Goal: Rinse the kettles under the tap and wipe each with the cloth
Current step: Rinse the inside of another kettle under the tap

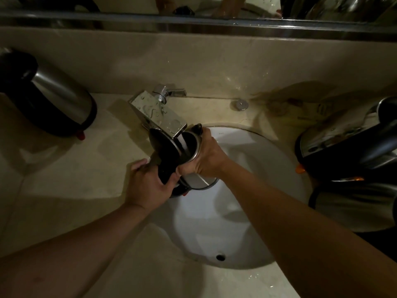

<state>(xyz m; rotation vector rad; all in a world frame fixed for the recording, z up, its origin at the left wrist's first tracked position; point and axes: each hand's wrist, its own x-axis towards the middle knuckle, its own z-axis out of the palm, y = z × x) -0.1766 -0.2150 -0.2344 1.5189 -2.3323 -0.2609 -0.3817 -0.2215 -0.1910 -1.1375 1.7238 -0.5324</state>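
Item: steel electric kettle (198,179), held tilted over the white basin (247,211), its open mouth just under the square chrome tap spout (159,115). Water runs from the spout into the mouth. Black hinged lid (163,145) stands open on the left side of the mouth.

Left hand (148,186): fingers curled round the kettle's black handle (166,175), gripping it from the left.

Right hand (207,158): wrapped round the kettle's steel body near the rim, fingers closed on it, thumb toward the person.

Second kettle (51,95): steel with black base and black top, lying tilted on the beige countertop (75,168) at far left, well apart from the basin; a small red part shows at its base.

Third kettle (343,143): steel and black, tipped on its side at the right of the basin, with an orange part at its lower edge. Below it sits what appears to be a fourth steel vessel (354,205), though the dim light and the frame edge leave its form unclear.

Fixtures: tap lever (169,91) behind the spout; round chrome knob (240,104) on the counter behind the basin; overflow hole (220,257) in the basin's near wall; mirror (193,5) with metal lower trim along the back wall. Water droplets lie on the spout's top face.
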